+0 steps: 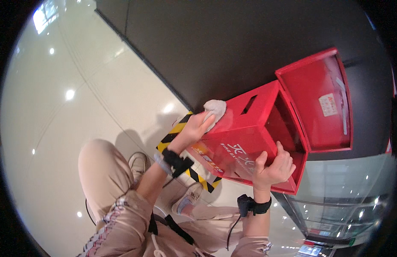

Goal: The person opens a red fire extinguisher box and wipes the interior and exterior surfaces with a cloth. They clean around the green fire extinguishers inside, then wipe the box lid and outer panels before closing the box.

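A red metal fire extinguisher box (pixel 249 119) stands tilted in the view against a dark wall, its lid (pixel 301 96) swung open. My left hand (pixel 193 128) presses a white cloth (pixel 216 110) onto the side panel near the box's lower end. At the open top, my right hand (pixel 273 167) grips the front rim, with the thumb outside and the fingers over the edge. The lid's inner face bears a small paper label. White and yellow lettering marks the front panel. The part of the interior in view looks dark, and its bottom is hidden.
Yellow-and-black striped floor tape (pixel 172 135) surrounds the box's base on the glossy pale floor (pixel 73 128). The dark wall (pixel 201 48) rises behind it. Glass panels (pixel 336 186) lie to the right. My knees and shoes are close to the box.
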Action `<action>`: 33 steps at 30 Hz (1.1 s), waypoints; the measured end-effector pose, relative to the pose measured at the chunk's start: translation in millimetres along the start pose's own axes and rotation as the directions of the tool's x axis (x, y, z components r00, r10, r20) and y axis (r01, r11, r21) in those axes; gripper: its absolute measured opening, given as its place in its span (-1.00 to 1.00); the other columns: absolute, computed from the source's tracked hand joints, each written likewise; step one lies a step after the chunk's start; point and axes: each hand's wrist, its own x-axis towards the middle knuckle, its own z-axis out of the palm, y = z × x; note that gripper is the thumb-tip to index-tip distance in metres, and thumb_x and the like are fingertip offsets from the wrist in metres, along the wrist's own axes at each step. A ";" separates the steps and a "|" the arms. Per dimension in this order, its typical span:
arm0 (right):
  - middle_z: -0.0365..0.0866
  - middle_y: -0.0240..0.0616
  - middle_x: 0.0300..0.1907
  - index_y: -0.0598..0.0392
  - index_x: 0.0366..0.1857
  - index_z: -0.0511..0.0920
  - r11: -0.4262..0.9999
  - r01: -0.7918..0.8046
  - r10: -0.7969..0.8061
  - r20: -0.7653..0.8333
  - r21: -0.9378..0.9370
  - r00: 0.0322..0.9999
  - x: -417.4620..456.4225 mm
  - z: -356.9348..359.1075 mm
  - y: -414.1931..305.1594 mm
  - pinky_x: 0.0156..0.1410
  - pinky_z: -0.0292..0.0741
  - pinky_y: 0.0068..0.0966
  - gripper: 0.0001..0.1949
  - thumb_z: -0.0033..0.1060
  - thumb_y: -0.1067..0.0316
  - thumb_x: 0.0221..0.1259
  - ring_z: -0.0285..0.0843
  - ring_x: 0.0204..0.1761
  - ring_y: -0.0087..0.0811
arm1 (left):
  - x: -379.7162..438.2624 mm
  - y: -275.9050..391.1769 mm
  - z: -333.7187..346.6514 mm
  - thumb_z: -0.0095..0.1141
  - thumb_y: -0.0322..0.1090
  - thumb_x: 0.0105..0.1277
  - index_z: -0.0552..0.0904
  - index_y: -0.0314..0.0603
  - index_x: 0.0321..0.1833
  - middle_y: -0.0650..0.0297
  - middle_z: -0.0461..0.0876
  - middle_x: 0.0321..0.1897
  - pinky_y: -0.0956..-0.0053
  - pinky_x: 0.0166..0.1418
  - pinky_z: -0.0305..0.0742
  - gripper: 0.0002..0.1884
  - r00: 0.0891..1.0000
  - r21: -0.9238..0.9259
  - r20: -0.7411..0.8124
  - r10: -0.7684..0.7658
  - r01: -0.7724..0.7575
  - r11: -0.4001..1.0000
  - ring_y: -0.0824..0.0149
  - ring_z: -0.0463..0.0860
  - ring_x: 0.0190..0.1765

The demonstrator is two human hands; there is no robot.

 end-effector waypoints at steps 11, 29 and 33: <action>0.52 -0.33 -0.37 0.10 -0.05 0.67 0.996 -0.034 0.036 -0.024 0.084 0.999 8.4 -4.2 -7.1 -0.24 0.20 -0.33 -0.56 0.32 -0.03 0.14 0.42 -0.38 -0.31 | 70.5 114.0 -2.7 -0.09 -0.18 0.66 0.56 -0.37 0.34 0.20 0.74 0.03 0.44 0.25 0.49 -0.57 0.941 0.012 0.155 0.300 -0.306 0.952 0.43 0.60 0.09; 0.46 -0.37 -0.42 0.11 -0.19 0.65 0.979 -0.076 0.096 -0.100 0.188 0.990 9.0 -6.6 -3.8 -0.22 0.26 -0.38 -0.60 0.41 0.05 -0.01 0.43 -0.37 -0.40 | -14.4 176.4 10.0 0.08 -0.38 0.53 0.61 -0.34 0.26 -0.12 0.70 0.12 0.26 0.27 0.54 -0.68 0.932 0.473 0.034 0.362 -0.334 0.815 -0.07 0.64 0.29; 0.48 -0.33 -0.38 0.15 -0.14 0.65 0.967 -0.081 0.106 -0.092 0.241 0.990 8.0 -6.6 -7.6 -0.21 0.29 -0.37 -0.57 0.45 0.10 -0.08 0.45 -0.33 -0.36 | -1.8 183.1 23.3 0.07 -0.43 0.49 0.64 -0.28 0.23 -0.07 0.59 0.32 0.15 0.49 0.38 -0.70 0.816 0.653 0.192 0.545 -0.521 0.550 -0.14 0.43 0.48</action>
